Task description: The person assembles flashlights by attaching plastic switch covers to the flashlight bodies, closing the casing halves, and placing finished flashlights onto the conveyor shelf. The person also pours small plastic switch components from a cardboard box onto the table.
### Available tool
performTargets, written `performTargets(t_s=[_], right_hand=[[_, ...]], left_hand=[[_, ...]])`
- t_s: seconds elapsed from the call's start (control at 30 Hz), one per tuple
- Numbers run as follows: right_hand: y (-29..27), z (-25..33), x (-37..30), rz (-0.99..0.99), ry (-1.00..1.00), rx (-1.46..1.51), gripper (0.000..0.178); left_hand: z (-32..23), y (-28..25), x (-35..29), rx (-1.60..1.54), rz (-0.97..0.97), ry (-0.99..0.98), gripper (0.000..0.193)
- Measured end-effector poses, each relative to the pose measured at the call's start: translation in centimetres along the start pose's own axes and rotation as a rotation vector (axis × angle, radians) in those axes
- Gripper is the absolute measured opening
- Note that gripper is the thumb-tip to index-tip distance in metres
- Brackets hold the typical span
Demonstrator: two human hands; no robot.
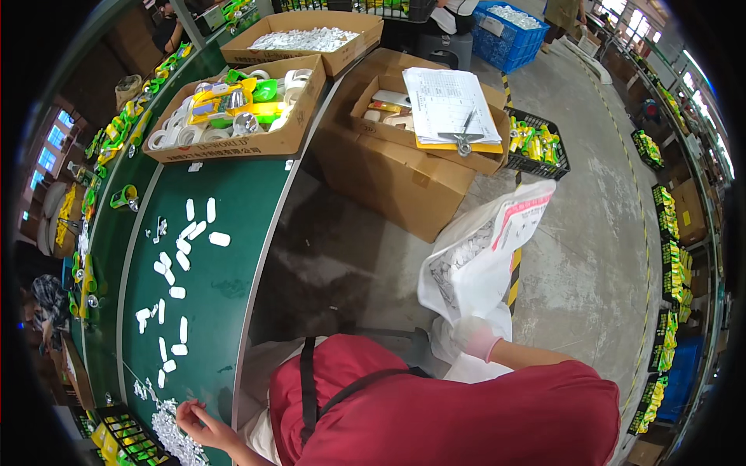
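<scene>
Wearing dark red top (482, 412), right sleeve (573, 382) leaving forearm (528, 356) bare. Two narrow black straps (308, 377) are running over the top. Right hand (472, 337) is wearing whitish glove (468, 334), pink cuff (485, 346); left hand (206, 427) is showing bare.

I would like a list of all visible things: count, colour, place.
Long flat table: one, green, left
Oblong plastic pieces: about twenty, white, on table
Heaped small parts: uncounted, white, table end
Cardboard boxes: at least four, brown, on table and beside it
Clipboard with papers: one, mostly white, atop box
Rectangular plastic crate: one, blue, floor beyond clipboard
Packet-filled crates: several, black, mostly right side
Packets: many, yellow-green, crates, left rim
Open parts sack: one, white, centre right
Left hand: one, bare, by heap
Right hand: one, white-gloved, holding sack
</scene>
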State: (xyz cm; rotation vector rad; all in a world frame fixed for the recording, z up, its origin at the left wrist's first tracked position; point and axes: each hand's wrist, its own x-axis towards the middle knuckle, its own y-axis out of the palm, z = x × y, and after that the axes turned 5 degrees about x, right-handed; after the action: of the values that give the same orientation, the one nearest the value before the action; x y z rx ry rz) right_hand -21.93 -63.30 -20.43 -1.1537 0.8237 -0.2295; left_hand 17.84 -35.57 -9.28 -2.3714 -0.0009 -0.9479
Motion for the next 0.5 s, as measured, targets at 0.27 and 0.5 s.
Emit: performTargets(t_s=[0.27,0.5], right_hand=[[-5.2,-4.7,5.0,0.189,0.111,0.208,0.047],[-8.1,-8.3,10.3,0.225,0.029,0.138,0.039]], left_hand=[[0.2,0.8,-1.9,0.131,0.094,-0.041,0.009],[-0.8,1.3,-2.4,0.181,0.083,-0.022,0.009]])
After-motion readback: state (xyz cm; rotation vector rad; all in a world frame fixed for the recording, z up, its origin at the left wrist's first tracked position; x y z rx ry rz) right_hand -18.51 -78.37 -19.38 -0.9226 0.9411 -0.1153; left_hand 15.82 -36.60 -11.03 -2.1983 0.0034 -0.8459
